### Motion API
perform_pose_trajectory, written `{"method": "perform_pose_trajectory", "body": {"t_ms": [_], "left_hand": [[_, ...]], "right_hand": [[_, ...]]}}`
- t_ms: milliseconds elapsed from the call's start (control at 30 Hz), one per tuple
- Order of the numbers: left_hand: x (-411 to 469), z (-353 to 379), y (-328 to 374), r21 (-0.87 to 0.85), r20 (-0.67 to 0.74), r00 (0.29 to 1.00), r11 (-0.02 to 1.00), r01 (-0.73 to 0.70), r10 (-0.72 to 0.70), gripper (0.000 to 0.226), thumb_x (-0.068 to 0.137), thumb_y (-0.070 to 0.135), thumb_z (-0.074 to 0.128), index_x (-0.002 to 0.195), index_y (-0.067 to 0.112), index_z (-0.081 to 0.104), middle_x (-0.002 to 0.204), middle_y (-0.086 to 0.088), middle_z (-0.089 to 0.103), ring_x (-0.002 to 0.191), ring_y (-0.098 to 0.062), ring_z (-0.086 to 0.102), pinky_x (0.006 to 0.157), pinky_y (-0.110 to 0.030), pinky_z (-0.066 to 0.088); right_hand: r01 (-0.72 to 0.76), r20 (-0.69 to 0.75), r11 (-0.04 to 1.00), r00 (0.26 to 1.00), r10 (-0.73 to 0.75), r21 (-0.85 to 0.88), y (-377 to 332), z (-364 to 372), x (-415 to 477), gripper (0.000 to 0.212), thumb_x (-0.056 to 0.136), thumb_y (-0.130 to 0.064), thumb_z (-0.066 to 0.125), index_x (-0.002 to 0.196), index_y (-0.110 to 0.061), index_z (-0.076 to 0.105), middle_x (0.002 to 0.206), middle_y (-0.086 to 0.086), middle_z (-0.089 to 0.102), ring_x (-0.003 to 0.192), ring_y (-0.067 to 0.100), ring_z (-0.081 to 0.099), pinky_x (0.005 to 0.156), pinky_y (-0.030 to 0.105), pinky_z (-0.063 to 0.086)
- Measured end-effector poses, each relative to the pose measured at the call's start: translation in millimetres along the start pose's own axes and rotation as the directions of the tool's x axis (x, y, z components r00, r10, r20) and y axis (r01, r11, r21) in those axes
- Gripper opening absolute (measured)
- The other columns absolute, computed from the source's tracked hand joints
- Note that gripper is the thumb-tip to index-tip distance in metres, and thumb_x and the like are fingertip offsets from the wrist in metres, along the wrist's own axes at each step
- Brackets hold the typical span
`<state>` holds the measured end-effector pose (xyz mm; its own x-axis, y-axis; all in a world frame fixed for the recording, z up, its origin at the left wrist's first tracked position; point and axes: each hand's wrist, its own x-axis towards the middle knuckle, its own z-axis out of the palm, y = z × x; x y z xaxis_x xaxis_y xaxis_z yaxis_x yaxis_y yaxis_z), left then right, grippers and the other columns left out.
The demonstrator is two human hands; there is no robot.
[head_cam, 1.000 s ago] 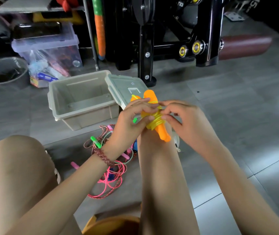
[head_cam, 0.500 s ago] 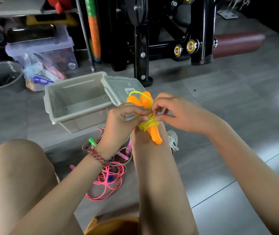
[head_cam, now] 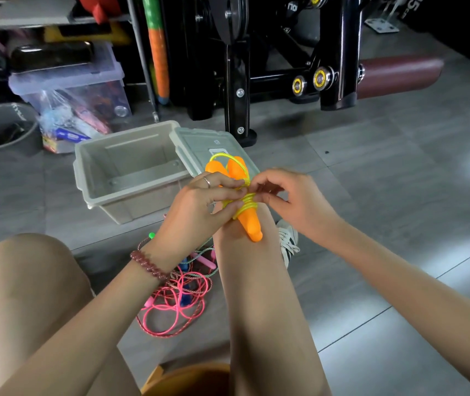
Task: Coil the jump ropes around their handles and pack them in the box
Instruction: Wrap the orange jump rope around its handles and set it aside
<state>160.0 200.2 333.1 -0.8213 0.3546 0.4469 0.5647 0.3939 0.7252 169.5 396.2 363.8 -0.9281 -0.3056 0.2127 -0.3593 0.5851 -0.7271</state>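
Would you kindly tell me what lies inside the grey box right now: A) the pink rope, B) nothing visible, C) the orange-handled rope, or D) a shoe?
B: the grey box shows only its bare bottom; the left hand grips the orange-handled rope, and the pink rope lies outside it.
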Motion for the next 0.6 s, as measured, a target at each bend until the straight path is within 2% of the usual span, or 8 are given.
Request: {"method": "perform_pose_trajectory", "body": {"t_ms": [67, 133, 200, 300, 400, 500, 600], "left_hand": [[0.9, -1.2, -0.2, -0.037, -0.003, 1.000, 0.999, 0.005, -0.005, 0.018, 0.082, 0.022, 0.069, 0.097, 0.013, 0.074, 0.104, 0.009, 0.066, 0.101, -0.009, 0.061, 0.093, -0.025, 0.047], [0.4, -1.1, -0.5, -0.054, -0.032, 0.999, 0.998, 0.020, -0.022, 0.018, 0.080, 0.015, 0.070, 0.098, 0.011, 0.074, 0.103, 0.007, 0.067, 0.101, -0.006, 0.061, 0.093, -0.022, 0.046], [-1.6, -1.0, -1.2, -0.062, -0.060, 0.997, 0.997, 0.039, -0.043, 0.019, 0.079, 0.013, 0.071, 0.098, 0.011, 0.074, 0.103, 0.007, 0.067, 0.101, -0.004, 0.061, 0.094, -0.019, 0.045], [-3.6, -5.2, -1.9, -0.099, -0.054, 0.996, 0.993, 0.069, -0.075, 0.020, 0.078, 0.013, 0.072, 0.098, 0.012, 0.073, 0.102, 0.006, 0.067, 0.100, -0.004, 0.062, 0.093, -0.018, 0.045], [-2.3, -9.2, -1.1, -0.133, -0.031, 0.992, 0.984, 0.117, -0.122, 0.021, 0.076, 0.008, 0.074, 0.097, 0.012, 0.073, 0.101, 0.002, 0.068, 0.099, -0.004, 0.062, 0.092, -0.017, 0.044], [-1.3, -9.3, 1.6, -0.122, -0.004, 0.993, 0.986, 0.116, -0.117, 0.019, 0.077, 0.005, 0.074, 0.096, 0.008, 0.074, 0.102, 0.001, 0.067, 0.099, -0.002, 0.061, 0.092, -0.014, 0.043], [-2.0, -8.9, 4.0, -0.122, 0.008, 0.994, 0.987, 0.108, -0.108, 0.017, 0.078, 0.006, 0.072, 0.095, 0.005, 0.074, 0.103, 0.002, 0.066, 0.100, 0.000, 0.060, 0.092, -0.013, 0.042]], "right_hand": [[-0.054, -0.114, 0.996, 0.992, 0.061, 0.065, 0.0, 7.8, -5.8, 0.028, 0.082, -0.001, 0.069, 0.107, -0.012, 0.070, 0.087, -0.003, 0.069, 0.082, 0.008, 0.064, 0.077, 0.019, 0.050], [-0.019, -0.186, 0.999, 0.982, 0.025, 0.034, 1.6, 16.0, -8.9, 0.025, 0.083, -0.004, 0.069, 0.106, -0.010, 0.073, 0.089, 0.000, 0.069, 0.083, 0.005, 0.063, 0.075, 0.013, 0.046], [0.019, -0.245, 0.999, 0.969, -0.029, -0.044, 3.9, 23.9, -10.3, 0.014, 0.084, -0.008, 0.067, 0.095, -0.009, 0.075, 0.093, -0.001, 0.068, 0.080, 0.005, 0.060, 0.070, 0.015, 0.047], [0.020, -0.289, 0.986, 0.955, -0.068, -0.163, 1.1, 28.9, -9.9, 0.009, 0.085, -0.016, 0.065, 0.087, -0.016, 0.074, 0.094, -0.008, 0.066, 0.075, 0.003, 0.059, 0.063, 0.024, 0.050], [0.057, -0.201, 0.953, 0.972, -0.121, -0.298, -6.8, 20.9, -5.9, 0.007, 0.086, -0.020, 0.063, 0.087, -0.018, 0.070, 0.095, -0.012, 0.066, 0.076, 0.003, 0.057, 0.059, 0.029, 0.048], [0.100, 0.019, 0.932, 0.995, -0.100, -0.348, -8.8, 4.9, 2.8, 0.006, 0.088, -0.021, 0.063, 0.093, -0.017, 0.065, 0.099, -0.010, 0.061, 0.079, 0.008, 0.059, 0.064, 0.036, 0.051], [0.127, 0.183, 0.927, 0.981, -0.064, -0.353, -8.4, -5.0, 12.9, 0.007, 0.090, -0.020, 0.062, 0.096, -0.017, 0.061, 0.099, -0.009, 0.058, 0.080, 0.010, 0.058, 0.070, 0.038, 0.050]]}}
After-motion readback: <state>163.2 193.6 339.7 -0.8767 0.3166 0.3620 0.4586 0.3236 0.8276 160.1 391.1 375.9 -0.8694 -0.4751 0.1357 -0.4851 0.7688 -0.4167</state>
